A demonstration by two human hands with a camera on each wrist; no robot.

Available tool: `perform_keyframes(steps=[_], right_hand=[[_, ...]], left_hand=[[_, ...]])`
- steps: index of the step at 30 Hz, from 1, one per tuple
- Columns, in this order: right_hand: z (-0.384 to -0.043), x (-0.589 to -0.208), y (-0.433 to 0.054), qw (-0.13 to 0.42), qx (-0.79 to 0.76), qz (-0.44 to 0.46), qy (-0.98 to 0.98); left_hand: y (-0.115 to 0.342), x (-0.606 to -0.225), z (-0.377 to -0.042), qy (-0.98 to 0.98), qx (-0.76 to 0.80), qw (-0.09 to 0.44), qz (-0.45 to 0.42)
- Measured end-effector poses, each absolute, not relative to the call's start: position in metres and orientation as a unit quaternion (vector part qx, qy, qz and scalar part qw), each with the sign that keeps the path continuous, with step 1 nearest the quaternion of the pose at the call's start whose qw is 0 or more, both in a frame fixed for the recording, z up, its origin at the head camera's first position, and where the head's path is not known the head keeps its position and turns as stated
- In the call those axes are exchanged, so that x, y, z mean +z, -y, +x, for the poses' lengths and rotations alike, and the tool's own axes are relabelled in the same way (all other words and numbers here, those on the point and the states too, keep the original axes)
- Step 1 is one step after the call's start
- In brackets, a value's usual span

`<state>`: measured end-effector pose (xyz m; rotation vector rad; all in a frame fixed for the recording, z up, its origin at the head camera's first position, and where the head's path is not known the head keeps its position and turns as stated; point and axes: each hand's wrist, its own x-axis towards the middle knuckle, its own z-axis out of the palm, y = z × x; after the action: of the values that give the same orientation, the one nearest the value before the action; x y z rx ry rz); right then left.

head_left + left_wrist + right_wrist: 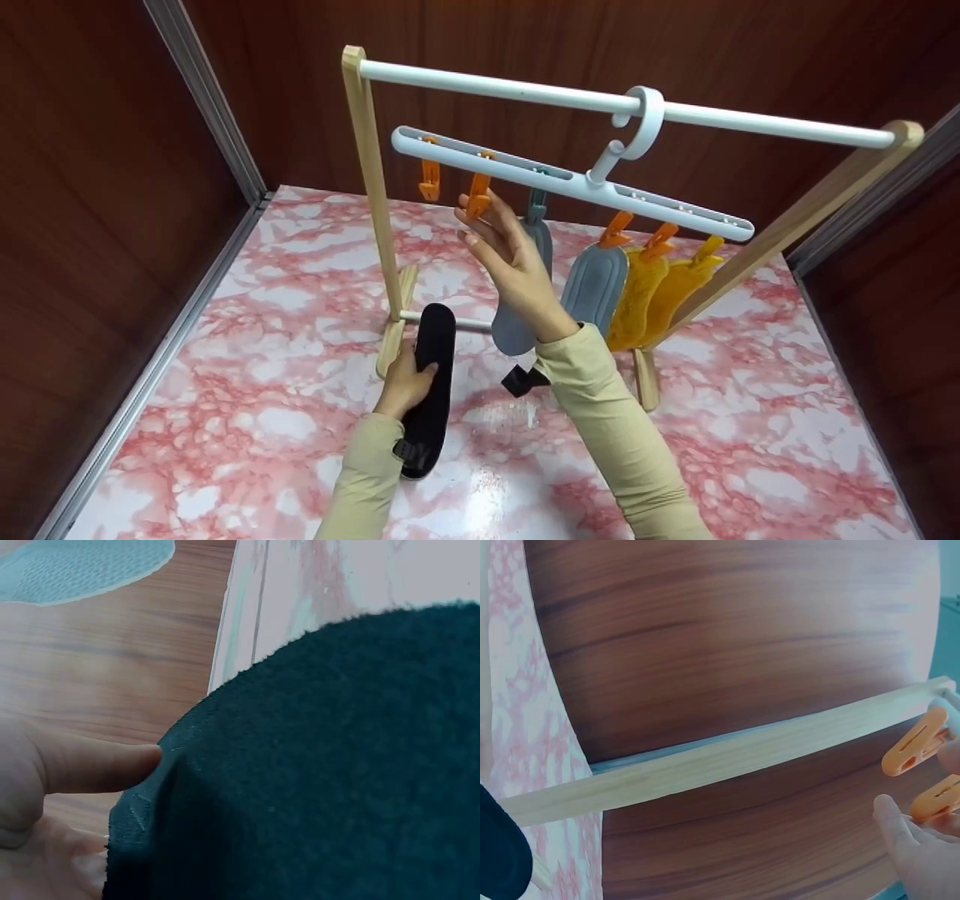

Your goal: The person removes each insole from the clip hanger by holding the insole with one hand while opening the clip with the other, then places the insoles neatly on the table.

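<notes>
My left hand (409, 386) holds a black insole (437, 337) by its side, thumb over the face; it also fills much of the left wrist view. Up at the white clip hanger (495, 166), my right hand (525, 274) has its fingers at the second orange clip (478, 196), thumb apart from it. That orange clip (939, 799) also shows beside the hand in the right wrist view. Another orange clip (430, 180) hangs at the hanger's left end, holding nothing. A grey insole (514, 330) hangs from a dark green clip (537, 204), partly behind my right hand.
On the hanger's right side hang another grey insole (595, 281) and two yellow insoles, the outer yellow insole (679, 296) beside the wooden post (810, 199). The hanger hooks over a white rod (510, 90). Below lies a pink-and-white marbled surface (262, 420), with brown wood-look panels (82, 187) around.
</notes>
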<state>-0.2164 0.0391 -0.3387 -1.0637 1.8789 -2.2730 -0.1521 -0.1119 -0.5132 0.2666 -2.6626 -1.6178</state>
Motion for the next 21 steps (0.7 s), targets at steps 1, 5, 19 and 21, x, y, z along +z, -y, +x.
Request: perform_keyframes(steps=[1,5,19,21], right_hand=[[-0.2163,-0.3389,-0.0393,0.004,-0.726,-0.34,-0.599],[-0.2156,-0.3398,-0.0405,0.005,-0.727,-0.341,-0.596],[-0.2143,-0.3419,-0.0414,-0.009,-0.722,-0.36,-0.591],[-0.2143,-0.3419,-0.0414,-0.012,-0.72,-0.364,-0.59]], left_hand=[[0.1119,-0.5135,-0.1518,0.854,-0.514,0.004,0.085],[0.112,-0.5149,-0.1511,0.856,-0.51,-0.001,0.084],[0.1131,-0.5221,-0.1522,0.86,-0.502,-0.021,0.089],[0.1135,-0.5231,-0.1524,0.861,-0.5,-0.02,0.088]])
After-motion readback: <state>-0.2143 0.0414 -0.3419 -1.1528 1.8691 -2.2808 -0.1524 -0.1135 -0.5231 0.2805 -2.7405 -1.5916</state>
